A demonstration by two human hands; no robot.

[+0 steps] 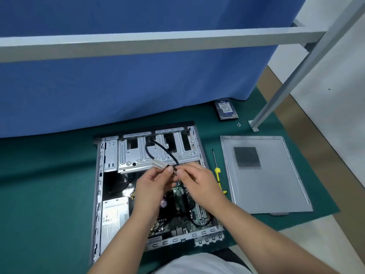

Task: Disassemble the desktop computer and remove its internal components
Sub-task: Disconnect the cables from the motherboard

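The open desktop case (98, 175) lies on its side on a green mat. Inside it I see a metal drive cage (136, 155), a grey power supply (114, 214) and the green motherboard (177, 212). A black cable (158, 147) loops out of the drive cage and ends in a white connector (158, 165). My left hand (152, 184) pinches the cable just behind that connector. My right hand (197, 182) pinches the same cable a little to the right. Both hands hover above the case's middle.
The grey side panel (264, 184) lies flat to the right of the case. A yellow-handled screwdriver (216, 169) rests between them. A hard drive (226, 109) and small screws (239, 124) sit at the back right. A metal frame leg (254, 125) stands there; a blue curtain (138, 86) hangs behind.
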